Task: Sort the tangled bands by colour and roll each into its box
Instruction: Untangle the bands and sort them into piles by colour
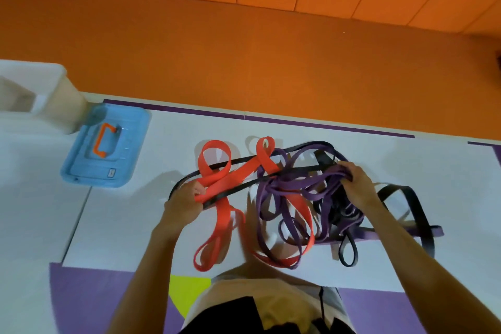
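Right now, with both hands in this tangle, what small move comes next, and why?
Probably draw the left hand leftward, easing the wide red elastic band free: it grips that band, while the right hand holds the thin purple elastic bands tangled with it.

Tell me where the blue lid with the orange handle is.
In the head view the blue lid lies flat at the white surface's far left, beside a translucent box, left of the red band that the left hand grips.

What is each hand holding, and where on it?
The left hand grips the red band mid-length, where a black band crosses; the right hand grips the purple bands at the tangle's far edge.
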`<action>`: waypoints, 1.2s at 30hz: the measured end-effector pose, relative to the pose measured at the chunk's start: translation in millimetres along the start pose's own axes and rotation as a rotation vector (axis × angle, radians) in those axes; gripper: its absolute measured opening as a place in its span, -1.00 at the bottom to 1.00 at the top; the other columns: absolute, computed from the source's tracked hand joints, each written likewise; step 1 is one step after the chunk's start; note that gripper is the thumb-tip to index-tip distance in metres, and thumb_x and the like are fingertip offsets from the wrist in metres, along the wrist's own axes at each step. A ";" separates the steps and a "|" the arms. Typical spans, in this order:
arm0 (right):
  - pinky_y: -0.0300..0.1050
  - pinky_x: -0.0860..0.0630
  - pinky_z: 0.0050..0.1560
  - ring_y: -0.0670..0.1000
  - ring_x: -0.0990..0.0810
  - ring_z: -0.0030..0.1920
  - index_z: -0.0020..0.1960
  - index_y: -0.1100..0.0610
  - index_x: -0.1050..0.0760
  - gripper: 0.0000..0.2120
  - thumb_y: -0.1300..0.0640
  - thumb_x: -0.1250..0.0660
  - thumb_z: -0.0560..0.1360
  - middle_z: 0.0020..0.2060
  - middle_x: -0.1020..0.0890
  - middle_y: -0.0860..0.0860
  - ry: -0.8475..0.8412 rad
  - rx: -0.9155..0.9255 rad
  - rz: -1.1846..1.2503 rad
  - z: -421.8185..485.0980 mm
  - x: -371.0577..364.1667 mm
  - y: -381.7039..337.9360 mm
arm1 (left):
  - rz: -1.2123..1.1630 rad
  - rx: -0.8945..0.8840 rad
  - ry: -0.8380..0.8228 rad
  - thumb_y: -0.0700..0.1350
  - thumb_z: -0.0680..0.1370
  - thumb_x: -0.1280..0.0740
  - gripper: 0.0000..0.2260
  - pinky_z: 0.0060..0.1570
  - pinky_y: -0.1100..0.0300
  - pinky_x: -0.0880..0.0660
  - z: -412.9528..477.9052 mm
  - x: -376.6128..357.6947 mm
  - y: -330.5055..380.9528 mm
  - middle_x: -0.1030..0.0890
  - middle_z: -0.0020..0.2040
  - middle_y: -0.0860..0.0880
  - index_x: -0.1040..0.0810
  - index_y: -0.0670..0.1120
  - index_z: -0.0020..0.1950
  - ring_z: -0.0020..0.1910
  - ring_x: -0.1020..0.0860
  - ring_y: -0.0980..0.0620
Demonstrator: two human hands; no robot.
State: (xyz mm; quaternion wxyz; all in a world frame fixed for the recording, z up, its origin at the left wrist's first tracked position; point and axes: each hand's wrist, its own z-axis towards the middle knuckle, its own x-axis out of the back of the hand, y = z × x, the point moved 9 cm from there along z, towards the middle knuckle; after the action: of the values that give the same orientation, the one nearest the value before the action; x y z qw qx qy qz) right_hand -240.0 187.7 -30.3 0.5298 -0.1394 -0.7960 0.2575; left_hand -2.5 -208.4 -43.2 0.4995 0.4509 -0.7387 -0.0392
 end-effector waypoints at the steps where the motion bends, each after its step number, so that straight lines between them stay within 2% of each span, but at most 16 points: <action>1: 0.03 -0.50 0.30 0.21 -0.57 0.24 0.44 0.11 -0.48 -0.57 0.39 -0.22 0.63 0.26 -0.58 0.19 -0.035 0.011 -0.036 0.8 -3.6 -2.2 | 0.011 -0.033 0.014 -0.03 0.67 -0.36 -0.86 -0.06 0.10 -0.62 -0.3 -3.8 7.9 -0.64 -0.12 0.03 -0.59 -0.01 -0.06 -0.12 -0.65 -0.01; 4: -0.04 -0.44 0.35 0.18 -0.55 0.32 0.45 0.06 -0.48 -0.48 0.43 -0.26 0.56 0.33 -0.56 0.15 -0.160 0.045 -0.105 -3.4 -16.3 -8.1 | 0.025 -0.132 0.081 -0.14 0.65 -0.38 -0.92 -0.04 0.18 -0.62 1.0 -21.9 35.9 -0.64 -0.02 0.07 -0.55 0.06 0.05 -0.04 -0.65 0.04; 6: -0.08 -0.45 0.38 0.14 -0.53 0.36 0.47 0.01 -0.48 -0.40 0.44 -0.29 0.51 0.37 -0.53 0.10 -0.274 0.086 -0.163 -12.9 -29.9 -12.4 | 0.044 -0.199 0.066 -0.17 0.63 -0.42 -0.74 0.17 0.07 -0.63 8.7 -41.7 54.5 -0.63 0.22 0.04 -0.54 0.02 0.29 0.21 -0.63 -0.01; 9: 0.04 -0.48 0.42 0.09 -0.48 0.43 0.52 -0.06 -0.43 -0.30 0.41 -0.35 0.46 0.43 -0.51 0.00 -0.404 0.131 -0.264 -30.8 -50.2 -16.0 | 0.155 -0.242 0.032 -0.16 0.63 -0.44 -0.50 0.40 -0.07 -0.53 24.7 -62.7 74.1 -0.50 0.49 -0.01 -0.38 0.01 0.54 0.47 -0.49 -0.10; 11: 0.03 -0.46 0.42 0.07 -0.48 0.43 0.52 -0.06 -0.43 -0.30 0.36 -0.38 0.44 0.41 -0.56 -0.04 -0.445 0.151 -0.293 -41.1 -58.3 -16.0 | 0.241 -0.194 0.016 -0.14 0.63 -0.43 -0.44 0.49 -0.14 -0.43 34.7 -73.7 73.9 -0.46 0.54 -0.03 -0.31 0.01 0.59 0.53 -0.44 -0.15; 14: 0.04 -0.49 0.39 0.06 -0.56 0.35 0.50 -0.04 -0.45 -0.33 0.31 -0.40 0.43 0.30 -0.64 -0.05 -0.467 0.158 -0.301 -50.7 -61.3 -10.4 | 0.371 -0.141 0.051 -0.10 0.64 -0.44 -0.46 0.58 -0.17 -0.30 39.6 -83.7 66.6 -0.48 0.54 -0.02 -0.34 0.03 0.58 0.57 -0.39 -0.14; 16: 0.09 -0.49 0.38 0.04 -0.61 0.30 0.49 -0.03 -0.46 -0.36 0.27 -0.42 0.43 0.25 -0.67 -0.06 -0.464 0.150 -0.284 -51.9 -57.9 -5.0 | 0.391 -0.145 0.105 -0.08 0.64 -0.43 -0.54 0.56 -0.12 -0.27 37.3 -83.1 63.6 -0.55 0.46 0.03 -0.43 0.06 0.53 0.52 -0.45 -0.11; 19: 0.08 -0.45 0.40 0.00 -0.62 0.27 0.43 -0.06 -0.51 -0.43 0.24 -0.44 0.45 0.21 -0.69 -0.09 -0.458 0.155 -0.282 -50.8 -53.9 0.6 | 0.383 -0.167 0.120 -0.08 0.61 -0.46 -0.73 0.47 -0.09 -0.32 27.5 -80.2 57.0 -0.67 0.24 0.09 -0.61 0.07 0.30 0.36 -0.57 -0.04; 22: 0.08 -0.37 0.45 -0.01 -0.60 0.30 0.38 -0.11 -0.55 -0.49 0.19 -0.44 0.46 0.20 -0.69 -0.13 -0.447 0.157 -0.299 -50.0 -52.8 5.1 | 0.362 -0.171 0.113 -0.09 0.59 -0.44 -0.87 0.42 -0.12 -0.33 12.8 -70.5 41.4 -0.66 0.16 0.08 -0.67 0.05 0.13 0.28 -0.57 -0.02; 24: 0.14 -0.34 0.47 0.00 -0.59 0.30 0.36 -0.12 -0.55 -0.50 0.20 -0.44 0.46 0.17 -0.69 -0.15 -0.443 0.161 -0.275 -48.7 -53.0 7.1 | 0.347 -0.210 0.246 -0.10 0.57 -0.37 -0.89 0.24 -0.16 -0.41 -3.2 -48.0 33.1 -0.65 0.11 -0.02 -0.67 -0.04 0.06 0.19 -0.58 -0.11; 26: 0.16 -0.36 0.47 -0.03 -0.61 0.28 0.34 -0.09 -0.57 -0.50 0.26 -0.44 0.46 0.16 -0.68 -0.16 -0.435 0.177 -0.211 -46.1 -54.0 6.2 | 0.385 -0.260 0.472 -0.16 0.55 -0.30 -0.87 -0.04 -0.10 -0.41 -23.0 -20.2 23.1 -0.65 -0.04 -0.13 -0.63 -0.16 -0.02 -0.02 -0.60 -0.22; 28: 0.13 -0.41 0.45 -0.02 -0.60 0.28 0.33 -0.07 -0.58 -0.53 0.27 -0.44 0.47 0.18 -0.67 -0.14 -0.448 0.177 -0.175 -42.9 -58.8 3.7 | 0.440 -0.199 0.609 -0.31 0.49 -0.40 -0.94 -0.18 -0.05 -0.37 -35.1 4.1 1.9 -0.61 -0.18 -0.17 -0.57 -0.19 -0.09 -0.17 -0.57 -0.26; 29: 0.12 -0.42 0.45 -0.01 -0.59 0.30 0.33 -0.07 -0.58 -0.54 0.25 -0.44 0.48 0.20 -0.66 -0.13 -0.457 0.179 -0.190 -41.6 -62.4 1.8 | 0.438 -0.131 0.643 -0.35 0.46 -0.45 -0.86 -0.22 -0.06 -0.37 -37.6 15.6 -11.6 -0.59 -0.21 -0.17 -0.54 -0.18 -0.10 -0.20 -0.55 -0.27; 31: 0.11 -0.41 0.44 0.00 -0.58 0.32 0.32 -0.08 -0.58 -0.57 0.20 -0.45 0.49 0.22 -0.66 -0.13 -0.462 0.185 -0.228 -39.4 -69.3 -1.0 | 0.348 0.019 0.682 -0.33 0.50 -0.39 -0.87 -0.27 -0.10 -0.39 -41.8 36.9 -39.4 -0.57 -0.24 -0.20 -0.47 -0.16 -0.09 -0.24 -0.55 -0.30; 33: 0.14 -0.42 0.42 0.00 -0.60 0.29 0.31 -0.08 -0.58 -0.59 0.18 -0.44 0.49 0.19 -0.67 -0.14 -0.449 0.177 -0.220 -37.9 -72.9 -2.2 | 0.172 0.144 0.730 -0.27 0.59 -0.37 -0.88 -0.26 -0.13 -0.47 -47.4 51.0 -64.6 -0.61 -0.15 -0.21 -0.44 -0.13 0.00 -0.21 -0.59 -0.32; 36: 0.17 -0.43 0.41 0.01 -0.60 0.27 0.32 -0.09 -0.57 -0.59 0.17 -0.43 0.50 0.18 -0.66 -0.15 -0.421 0.174 -0.204 -38.3 -74.6 -3.7 | -0.299 0.225 0.756 -0.05 0.68 -0.38 -0.86 -0.04 -0.20 -0.64 -43.5 59.3 -86.5 -0.66 0.07 -0.19 -0.46 -0.01 0.15 -0.13 -0.69 -0.24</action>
State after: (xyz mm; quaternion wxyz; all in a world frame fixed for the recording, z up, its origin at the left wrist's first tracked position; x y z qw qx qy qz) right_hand -174.9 157.7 -74.1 0.3857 0.0446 -0.8736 0.2935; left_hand 79.8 -284.3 -23.8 0.6718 0.5875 -0.4296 0.1377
